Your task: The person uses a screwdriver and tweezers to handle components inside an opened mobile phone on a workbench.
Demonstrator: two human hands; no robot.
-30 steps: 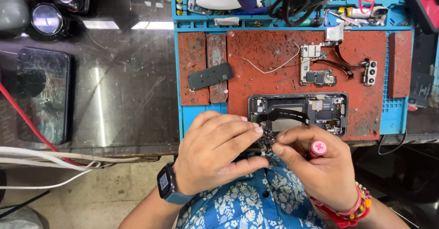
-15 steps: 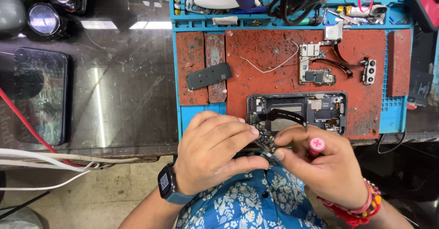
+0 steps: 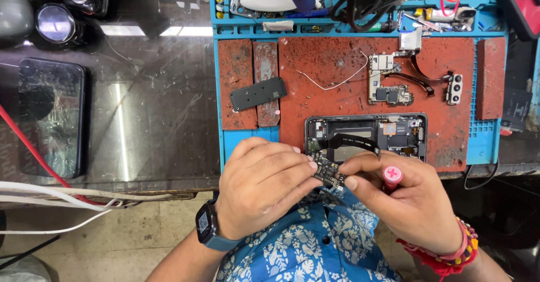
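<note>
I pinch a small circuit board (image 3: 327, 171) between left hand (image 3: 264, 189) and right hand (image 3: 413, 203) fingers just below the open phone (image 3: 365, 135); a twist could tear its cable.

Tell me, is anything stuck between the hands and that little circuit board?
Nothing visible. The left hand and right hand both pinch the small board directly with their fingertips, just in front of the open phone. The right hand also holds a pink-capped tool.

Bright overhead light; glass glare
</note>
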